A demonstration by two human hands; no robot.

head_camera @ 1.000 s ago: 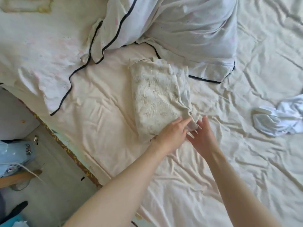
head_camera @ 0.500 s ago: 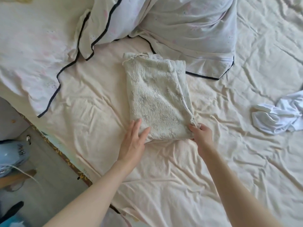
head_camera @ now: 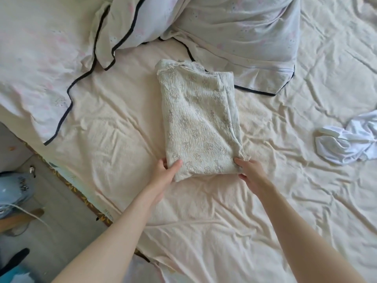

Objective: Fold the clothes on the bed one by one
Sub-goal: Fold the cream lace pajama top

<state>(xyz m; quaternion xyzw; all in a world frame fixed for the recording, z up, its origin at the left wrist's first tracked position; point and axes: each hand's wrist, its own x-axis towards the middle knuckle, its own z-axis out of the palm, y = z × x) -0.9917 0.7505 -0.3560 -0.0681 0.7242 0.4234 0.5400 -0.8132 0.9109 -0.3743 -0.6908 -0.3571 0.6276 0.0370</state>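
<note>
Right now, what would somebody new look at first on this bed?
Probably the folded patterned cloth in the middle of the bed, with the left hand and right hand gripping its near corners. Next, the crumpled white garment off to the right.

No words, labels or numbers can be read anywhere here. Dark marks sit on the blue object at nine o'clock, but they are too blurred to make out.
</note>
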